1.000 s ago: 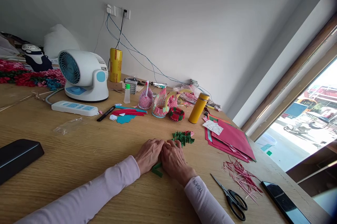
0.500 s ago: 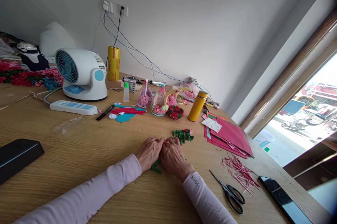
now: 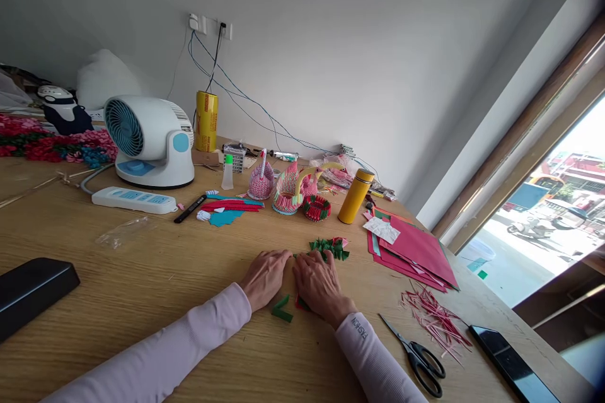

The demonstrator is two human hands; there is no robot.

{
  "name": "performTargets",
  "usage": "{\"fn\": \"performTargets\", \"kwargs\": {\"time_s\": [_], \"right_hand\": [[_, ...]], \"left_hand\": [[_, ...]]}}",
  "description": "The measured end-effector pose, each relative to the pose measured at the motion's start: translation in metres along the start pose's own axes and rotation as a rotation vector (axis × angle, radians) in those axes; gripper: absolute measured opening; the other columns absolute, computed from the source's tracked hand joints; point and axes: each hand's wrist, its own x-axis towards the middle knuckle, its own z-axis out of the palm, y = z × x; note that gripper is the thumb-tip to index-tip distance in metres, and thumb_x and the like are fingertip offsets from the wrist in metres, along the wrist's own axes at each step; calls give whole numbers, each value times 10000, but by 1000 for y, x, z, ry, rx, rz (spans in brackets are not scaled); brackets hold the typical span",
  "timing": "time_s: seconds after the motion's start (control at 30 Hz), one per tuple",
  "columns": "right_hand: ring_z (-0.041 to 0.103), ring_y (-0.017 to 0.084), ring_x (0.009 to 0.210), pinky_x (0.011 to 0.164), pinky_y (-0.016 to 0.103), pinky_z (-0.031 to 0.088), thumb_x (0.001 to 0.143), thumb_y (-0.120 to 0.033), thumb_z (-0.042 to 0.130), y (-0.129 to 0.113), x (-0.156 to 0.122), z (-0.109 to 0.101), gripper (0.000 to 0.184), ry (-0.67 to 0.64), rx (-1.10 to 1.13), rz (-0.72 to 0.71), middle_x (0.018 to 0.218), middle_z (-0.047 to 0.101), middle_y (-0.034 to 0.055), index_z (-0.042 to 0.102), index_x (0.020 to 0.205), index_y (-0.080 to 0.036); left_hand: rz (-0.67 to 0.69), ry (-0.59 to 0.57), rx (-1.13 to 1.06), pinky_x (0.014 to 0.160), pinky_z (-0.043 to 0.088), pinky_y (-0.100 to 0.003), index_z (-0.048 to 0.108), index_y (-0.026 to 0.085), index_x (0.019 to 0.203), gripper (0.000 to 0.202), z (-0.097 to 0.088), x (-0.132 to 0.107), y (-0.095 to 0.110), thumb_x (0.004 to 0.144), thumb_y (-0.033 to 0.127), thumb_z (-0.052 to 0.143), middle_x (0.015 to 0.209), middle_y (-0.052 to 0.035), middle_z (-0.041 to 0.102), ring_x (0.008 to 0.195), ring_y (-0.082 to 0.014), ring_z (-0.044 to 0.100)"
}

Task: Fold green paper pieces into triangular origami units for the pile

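My left hand point(image 3: 265, 277) and my right hand point(image 3: 319, 284) rest side by side on the wooden table point(image 3: 142, 277), fingers curled down and pressing on a small green paper piece between their fingertips. Loose green paper strips point(image 3: 282, 309) lie just under my wrists. A little heap of folded green and pink paper pieces point(image 3: 331, 247) sits right beyond my right fingertips. What lies under the palms is hidden.
Red paper sheets point(image 3: 416, 251), red paper trimmings point(image 3: 435, 321), scissors point(image 3: 416, 356) and a phone point(image 3: 513, 365) lie to the right. Paper swans point(image 3: 283, 185), a yellow flask point(image 3: 353, 196), a white fan point(image 3: 149, 141), a power strip point(image 3: 135, 200) and a black box point(image 3: 31, 286) stand farther back and left.
My hands have drawn slightly apart, the right one shifting a little right; more of the green strips shows between the wrists. The view moved slightly.
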Motion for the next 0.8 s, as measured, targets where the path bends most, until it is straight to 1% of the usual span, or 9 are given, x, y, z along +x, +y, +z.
{"fn": "performTargets", "kwargs": {"time_s": [0.1, 0.2, 0.33, 0.37, 0.43, 0.53, 0.63, 0.7, 0.8], "right_hand": [[516, 245, 959, 879, 410, 272, 924, -269, 415, 6, 0, 5, 212, -2, 28, 29, 997, 660, 80, 604, 988, -196], [524, 232, 932, 838, 396, 293, 918, -226, 422, 11, -2, 7, 221, 28, 124, 12, 1051, 653, 72, 604, 1041, -210], [519, 221, 926, 832, 384, 305, 889, -155, 446, 12, -8, -6, 257, 123, 316, -3, 1024, 652, 68, 635, 1046, -232], [520, 217, 924, 832, 380, 314, 871, -150, 467, 11, -10, -12, 254, 100, 381, -40, 1026, 643, 60, 641, 1034, -238], [524, 211, 952, 839, 363, 337, 846, -172, 513, 8, -15, -23, 245, -31, 513, -156, 1032, 635, 47, 633, 1050, -238], [533, 210, 958, 857, 355, 339, 775, -212, 629, 2, -21, -31, 324, -139, 584, -246, 1042, 634, 43, 604, 1097, -230], [554, 186, 876, 838, 339, 340, 787, -119, 582, -3, -23, -26, 212, -129, 578, -229, 904, 666, 12, 642, 959, -229], [563, 176, 826, 816, 330, 345, 807, -120, 566, -3, -22, -20, 118, -112, 574, -187, 822, 670, 5, 643, 818, -209], [581, 170, 759, 784, 314, 365, 822, -162, 565, 2, -19, -14, 110, -41, 584, -81, 728, 659, 4, 630, 738, -192]], "left_hand": [[-11, 37, -37, 907, 422, -343, 548, 136, 1100, 391, -2, 1, -2, 788, 16, 343, 1057, -98, 656, 1000, -204, 595], [-29, 54, -74, 915, 423, -342, 561, 141, 1067, 386, -4, 1, -1, 785, 9, 333, 1044, -89, 656, 1010, -199, 588], [-57, 61, -124, 926, 421, -331, 559, 152, 1059, 389, -6, 2, -1, 771, 5, 344, 1041, -78, 656, 1010, -190, 587], [-65, 57, -135, 923, 424, -330, 559, 151, 1058, 390, -6, 2, -1, 764, 4, 350, 1045, -78, 655, 1009, -190, 587], [-75, 47, -149, 918, 427, -333, 561, 150, 1055, 390, -6, 2, -1, 755, 4, 361, 1048, -79, 655, 1007, -193, 588], [-81, 43, -159, 920, 424, -337, 568, 156, 1038, 387, -6, 2, 0, 748, 2, 364, 1046, -75, 656, 1004, -194, 589], [-87, 49, -174, 924, 418, -336, 572, 166, 1020, 397, -6, 1, 2, 738, -9, 355, 1054, -64, 655, 1004, -189, 587], [-88, 55, -189, 926, 412, -337, 572, 175, 1018, 399, -6, 1, 2, 738, -6, 354, 1059, -57, 653, 1007, -189, 584], [-73, 73, -244, 925, 407, -326, 565, 184, 1029, 386, -6, 2, 0, 759, 18, 346, 1062, -52, 649, 1011, -185, 580]]}}
